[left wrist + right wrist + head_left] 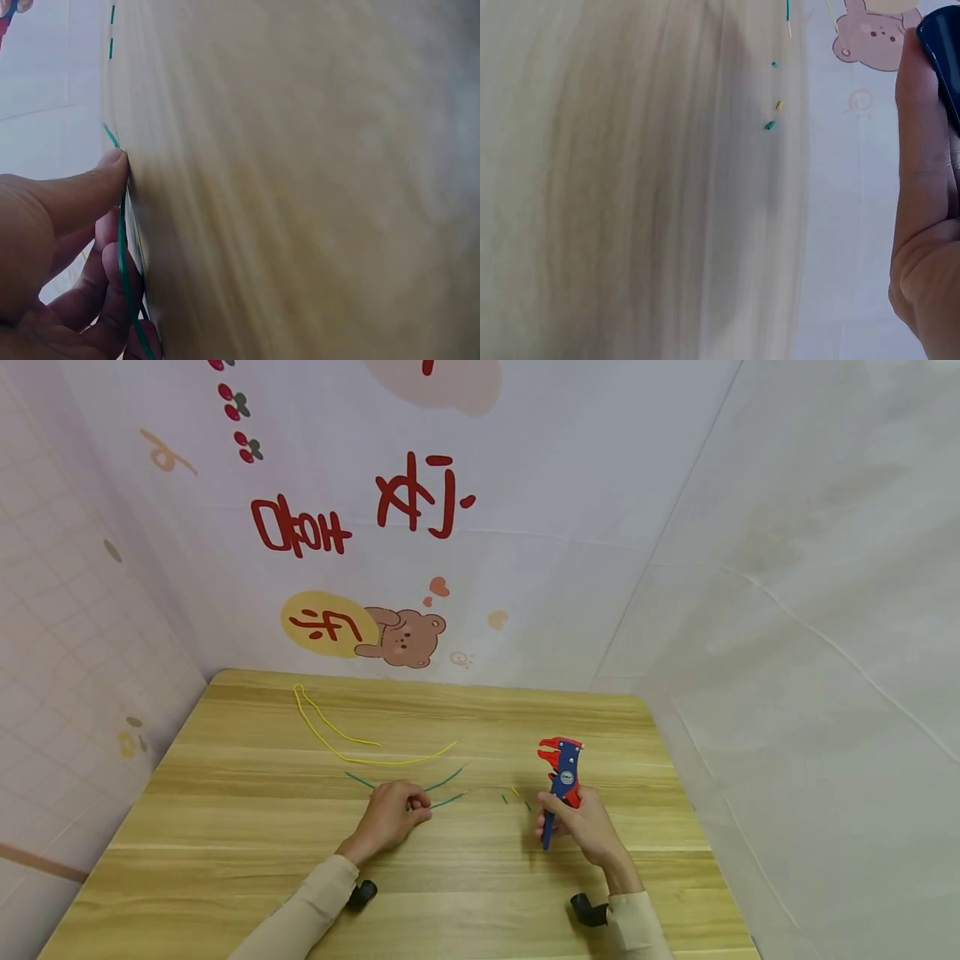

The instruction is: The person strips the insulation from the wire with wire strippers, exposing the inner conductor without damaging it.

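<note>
My left hand [393, 818] is low over the table, thumb and fingers pinching a green wire [447, 800] whose tip points right. In the left wrist view the green wire [122, 232] runs past the thumb and down across the curled fingers. Another stretch of green wire [446, 779] lies just behind this hand, partly hidden by it. My right hand [588, 827] grips the handles of a blue and red wire stripper [564, 772], held above the table with its red jaws pointing up and left. Only a dark blue handle end [946, 52] shows in the right wrist view.
A long yellow wire [375, 763] lies bent in a loop at the back left. Between the hands are short offcuts, green [504, 799] and yellow [515, 792]. The wooden table [262, 860] meets a printed cloth backdrop [540, 610] behind.
</note>
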Demonstrator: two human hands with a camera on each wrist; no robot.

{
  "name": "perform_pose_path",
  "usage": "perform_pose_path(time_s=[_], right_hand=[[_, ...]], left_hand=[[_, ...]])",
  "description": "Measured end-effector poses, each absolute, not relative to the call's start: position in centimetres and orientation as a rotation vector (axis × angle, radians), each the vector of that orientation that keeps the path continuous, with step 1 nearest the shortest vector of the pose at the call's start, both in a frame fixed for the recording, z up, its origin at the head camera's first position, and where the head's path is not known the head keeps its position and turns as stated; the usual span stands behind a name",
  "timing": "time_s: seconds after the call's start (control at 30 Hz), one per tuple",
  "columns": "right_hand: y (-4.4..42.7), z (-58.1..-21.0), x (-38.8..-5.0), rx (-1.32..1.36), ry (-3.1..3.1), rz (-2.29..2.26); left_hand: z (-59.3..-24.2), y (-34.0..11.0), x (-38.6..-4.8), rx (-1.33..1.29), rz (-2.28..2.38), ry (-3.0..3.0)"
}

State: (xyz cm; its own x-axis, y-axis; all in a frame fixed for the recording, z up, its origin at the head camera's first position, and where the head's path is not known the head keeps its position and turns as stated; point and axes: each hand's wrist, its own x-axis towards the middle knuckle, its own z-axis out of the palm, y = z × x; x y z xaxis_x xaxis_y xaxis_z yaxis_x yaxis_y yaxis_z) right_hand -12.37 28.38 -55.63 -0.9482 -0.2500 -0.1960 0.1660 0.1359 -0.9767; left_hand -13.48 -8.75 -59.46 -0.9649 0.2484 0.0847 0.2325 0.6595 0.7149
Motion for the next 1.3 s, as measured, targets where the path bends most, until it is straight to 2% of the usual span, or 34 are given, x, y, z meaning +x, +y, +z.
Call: perform_pose_path(time_s=[0.33,0.8,1.3], right_hand=[[29.3,-56.0,-12.7,0.058,2.116,-1.874],[30.9,-56.8,-14.1,0.136,2.248,-1.848],[32.5,-57.9,-15.5,0.207,2.497,-1.521]], left_hand=[[-58.8,-9.9,-12.8,0.497,1.244,2.907],[-57.6,-15.3,-12.3,0.733,1.333,3.009],[-57.1,-18.3,-12.2,0.703,1.325,3.124]])
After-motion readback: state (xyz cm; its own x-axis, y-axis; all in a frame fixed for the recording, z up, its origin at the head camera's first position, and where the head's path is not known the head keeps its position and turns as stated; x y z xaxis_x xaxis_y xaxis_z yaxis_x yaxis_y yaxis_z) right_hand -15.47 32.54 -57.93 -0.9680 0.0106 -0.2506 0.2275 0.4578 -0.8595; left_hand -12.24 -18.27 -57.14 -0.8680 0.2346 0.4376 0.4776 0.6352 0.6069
